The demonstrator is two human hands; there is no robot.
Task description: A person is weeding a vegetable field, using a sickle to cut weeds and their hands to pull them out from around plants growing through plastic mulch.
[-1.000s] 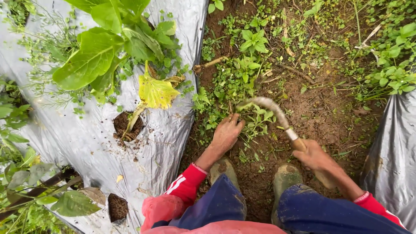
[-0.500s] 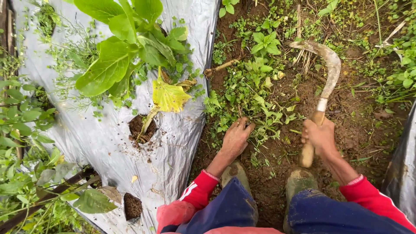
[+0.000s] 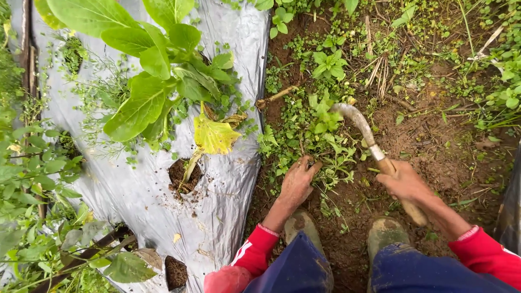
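Two hands at work: left hand [image 3: 297, 182] bunches weeds [image 3: 315, 135] taut near the plastic sheet [image 3: 228, 179]; right hand [image 3: 404, 183] clamps the sickle [image 3: 362, 127], blade hooked behind them.

plastic sheet [image 3: 135, 211] left | weeds [image 3: 315, 130] centre | sickle [image 3: 369, 141] right

Silver-grey plastic sheet [image 3: 135, 211], yellow leaf [image 3: 215, 135] among green, red sleeves [image 3: 255, 250], brown soil [image 3: 434, 157].
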